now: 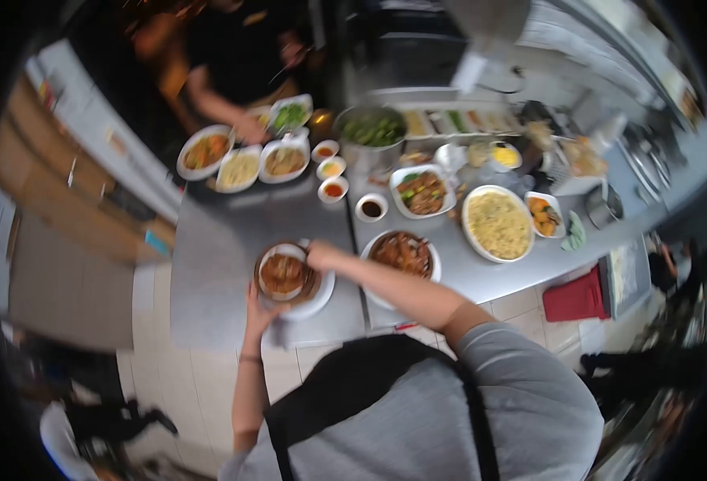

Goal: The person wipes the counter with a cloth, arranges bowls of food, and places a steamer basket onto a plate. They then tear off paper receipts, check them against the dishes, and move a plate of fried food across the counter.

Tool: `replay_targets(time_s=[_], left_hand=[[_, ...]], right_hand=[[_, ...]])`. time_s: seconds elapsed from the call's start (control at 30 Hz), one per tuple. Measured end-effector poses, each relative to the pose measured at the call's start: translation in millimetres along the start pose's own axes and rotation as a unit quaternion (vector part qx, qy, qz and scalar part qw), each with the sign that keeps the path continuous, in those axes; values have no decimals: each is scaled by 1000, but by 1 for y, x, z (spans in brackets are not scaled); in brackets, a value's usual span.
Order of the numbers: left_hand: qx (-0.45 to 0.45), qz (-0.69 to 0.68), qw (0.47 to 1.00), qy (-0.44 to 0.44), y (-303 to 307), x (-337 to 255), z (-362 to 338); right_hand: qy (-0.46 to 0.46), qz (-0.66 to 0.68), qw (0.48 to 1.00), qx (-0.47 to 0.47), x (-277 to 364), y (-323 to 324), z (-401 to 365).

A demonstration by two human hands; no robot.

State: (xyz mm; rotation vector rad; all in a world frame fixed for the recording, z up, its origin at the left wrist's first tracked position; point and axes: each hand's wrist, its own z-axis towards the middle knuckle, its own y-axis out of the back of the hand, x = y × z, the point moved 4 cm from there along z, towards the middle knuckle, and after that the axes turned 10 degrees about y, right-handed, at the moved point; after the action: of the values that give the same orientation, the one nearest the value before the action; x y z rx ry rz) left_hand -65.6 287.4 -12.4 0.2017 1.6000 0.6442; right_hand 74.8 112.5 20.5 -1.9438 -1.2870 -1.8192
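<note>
A brown bowl (314, 286) with glossy brown food (282, 274) and a pale inner rim is near the front of the steel counter, partly over a white plate (319, 306). My left hand (262, 309) grips the bowl's near left side, thumb along its lower edge. My right hand (319, 255) is closed at the bowl's upper right rim; a small pale bit shows by its fingers, too blurred to name. To the right, partly behind my right forearm, another dish of dark braised meat (402, 252) sits on a white plate.
Filled dishes stand behind: a noodle platter (497, 223), a meat-and-greens dish (422, 192), dark sauce (371, 208), small sauce cups (332, 189), and a pot of greens (371, 128). Across the counter, a person's hand (251, 128) is near several plates. A red bin (575, 297) stands right.
</note>
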Motion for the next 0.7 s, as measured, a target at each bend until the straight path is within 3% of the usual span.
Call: replay_targets(time_s=[0.03, 0.07, 0.2, 0.33, 0.4, 0.47, 0.53, 0.6, 0.63, 0.67, 0.7], left_hand=[[18, -8, 1000, -9, -2, 0, -2], [4, 49, 999, -24, -4, 2, -6], [48, -31, 998, -8, -12, 5, -9], [56, -40, 997, -23, -13, 5, -6], [50, -47, 997, -36, -14, 4, -12], [26, -49, 998, -5, -14, 12, -13], [23, -61, 998, -20, -15, 11, -19], [-51, -51, 997, 34, -12, 39, -25], [-40, -101, 992, 64, -15, 41, -30], [-46, -103, 991, 65, -17, 39, -34], [-74, -131, 981, 123, -17, 42, -42]], right_hand=[[28, 6, 999, -21, 12, 4, -14], [-7, -10, 1000, -1, -11, -9, 0], [-16, -10, 1000, -21, -27, -14, -2], [57, -64, 995, -56, -10, 15, -23], [183, -54, 977, -91, 9, 46, -51], [173, 32, 981, -85, 28, 93, -97], [193, 18, 970, -145, 15, 141, -133], [172, 4, 960, -219, -13, 196, -174], [172, 52, 941, -287, -40, 220, -193], [162, -1, 920, -356, -62, 249, -218], [129, -17, 910, -395, -74, 276, -251]])
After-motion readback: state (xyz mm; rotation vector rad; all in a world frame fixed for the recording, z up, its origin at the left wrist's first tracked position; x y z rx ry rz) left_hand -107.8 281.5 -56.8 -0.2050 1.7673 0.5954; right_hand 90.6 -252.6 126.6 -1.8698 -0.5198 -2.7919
